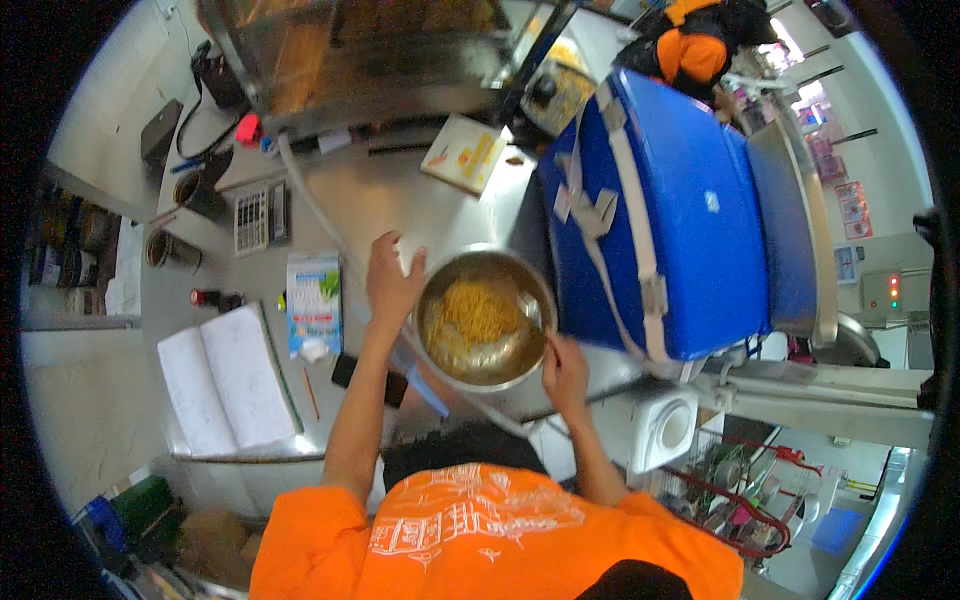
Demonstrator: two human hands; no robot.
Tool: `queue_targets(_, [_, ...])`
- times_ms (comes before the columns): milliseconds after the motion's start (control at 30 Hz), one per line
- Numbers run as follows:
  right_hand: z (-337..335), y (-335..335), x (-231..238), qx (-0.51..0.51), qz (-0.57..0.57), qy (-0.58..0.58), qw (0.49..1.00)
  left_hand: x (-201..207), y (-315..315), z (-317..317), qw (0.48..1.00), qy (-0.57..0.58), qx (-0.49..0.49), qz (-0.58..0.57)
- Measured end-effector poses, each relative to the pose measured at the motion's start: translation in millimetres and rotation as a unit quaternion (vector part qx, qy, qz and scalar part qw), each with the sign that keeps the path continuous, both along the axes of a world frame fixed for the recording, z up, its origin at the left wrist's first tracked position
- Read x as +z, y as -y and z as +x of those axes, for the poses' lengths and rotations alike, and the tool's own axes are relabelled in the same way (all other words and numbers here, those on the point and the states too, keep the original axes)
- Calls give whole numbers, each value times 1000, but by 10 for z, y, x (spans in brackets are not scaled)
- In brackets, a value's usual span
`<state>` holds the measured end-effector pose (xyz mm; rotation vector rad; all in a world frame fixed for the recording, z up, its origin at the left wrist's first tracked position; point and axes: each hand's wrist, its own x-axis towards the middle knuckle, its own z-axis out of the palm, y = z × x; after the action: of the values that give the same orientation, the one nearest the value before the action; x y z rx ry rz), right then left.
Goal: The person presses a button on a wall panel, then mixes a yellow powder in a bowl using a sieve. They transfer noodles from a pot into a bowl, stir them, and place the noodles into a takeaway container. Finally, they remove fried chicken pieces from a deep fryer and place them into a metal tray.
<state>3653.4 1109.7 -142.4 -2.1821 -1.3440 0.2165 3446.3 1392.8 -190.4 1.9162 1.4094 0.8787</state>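
Note:
A round steel mixing bowl [487,374] stands on the metal worktop in front of me. Inside it lies a heap of yellow strands [475,315] that look like noodles. My left hand [396,280] is at the bowl's left side, thumb and fingers apart, holding nothing. At the lower right rim, my right hand [566,378] is closed with its fingertips at the edge. Whether it pinches the rim or a thin handle reaching into the bowl, I cannot tell. A shiny shape by the strands may be a utensil.
Right of the bowl stands a big blue insulated box [690,210] with pale straps. An open notebook [230,380], a pencil [311,394], a blue-white packet [314,300] and a calculator [262,218] lie left. A card [464,154] lies beyond the bowl. Another person [690,50] works at far right.

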Motion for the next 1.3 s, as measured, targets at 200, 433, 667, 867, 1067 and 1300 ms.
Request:
queue_targets(200, [-213,375,126,-34,52,-27,998,-107,-1136,1665,960,-209,-181,40])
queue_targets(433, [-137,947,-401,-237,-21,-13,971,-660,-1422,2122,921,-336,-166,109])
queue_targets(667, [-66,1003,-474,-111,-92,80,986,-248,-1411,1367,939,-268,-152,152])
queue_targets(867, [-253,242,722,-42,92,-90,991,1277,11,227,992,-108,11,67])
queue_targets(1067, [-523,-996,1150,-43,250,-286,924,2116,1776,-201,991,64,-81,82])
queue_targets(1300, [-891,-931,1273,64,196,-546,812,2138,1915,-784,955,295,-33,22])
